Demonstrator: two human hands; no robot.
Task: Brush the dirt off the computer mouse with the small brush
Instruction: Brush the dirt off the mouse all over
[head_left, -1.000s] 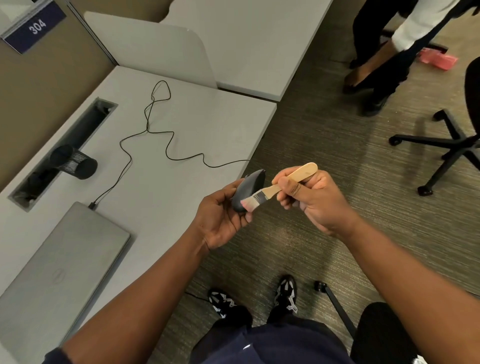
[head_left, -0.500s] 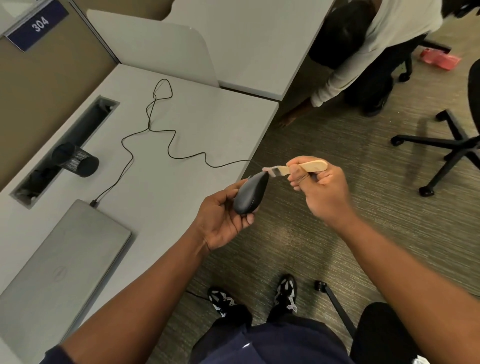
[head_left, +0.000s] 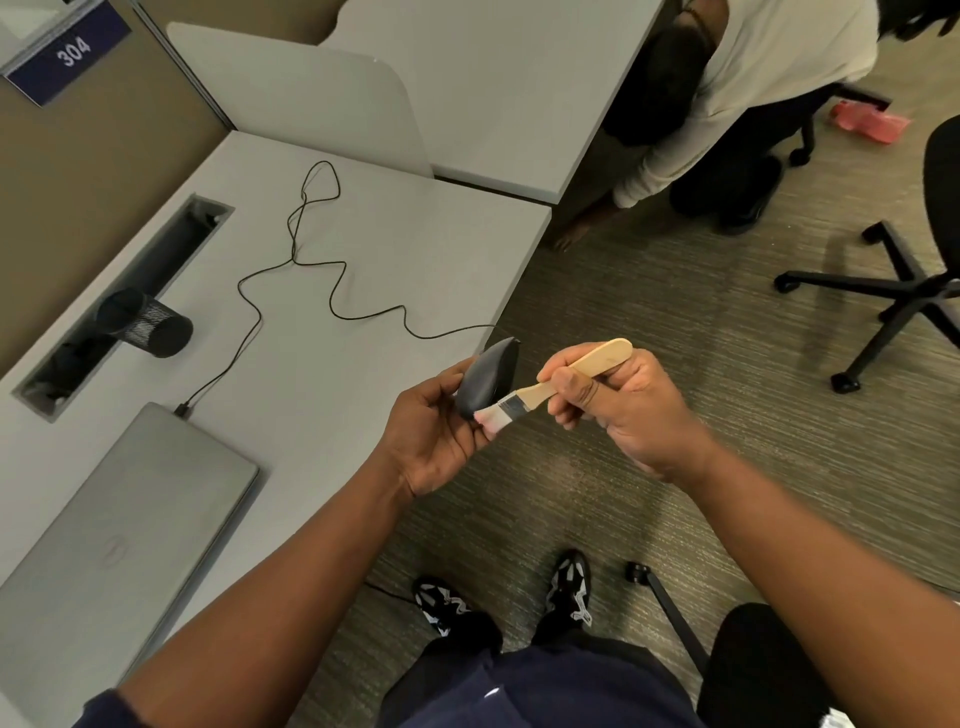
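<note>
- Head view: your left hand (head_left: 441, 431) holds the mouse (head_left: 488, 376) in the air just past the desk's (head_left: 363, 270) near right edge, over the carpet. Fingers and thumb curl round its near end; its nose points up and away.
- Your right hand (head_left: 618, 400) pinches the brush (head_left: 550, 387) by the middle of its wooden handle, thumb on top, fingers wrapped beneath. The handle end sticks out far right.
- The pale bristles touch the mouse's near lower end, right beside your left fingertips.
- The mouse looks light, hard and smooth, likely slippery; its cable (head_left: 332, 291) trails over the desk to the laptop (head_left: 119, 525) and may tug. Grip the sides, leaving the top shell bare for the brush.
- The brush looks light, with a stiff handle and soft bristles that give. Holding nearer the metal band would probably steady short strokes.
- Both forearms reach forward from the near edge, wrists angled inward so the hands meet in the middle.
- Whether any dirt remains is too small to tell.
- A mesh cup (head_left: 145, 325) lies on the desk's left; another person (head_left: 727, 104) crouches at far right.
</note>
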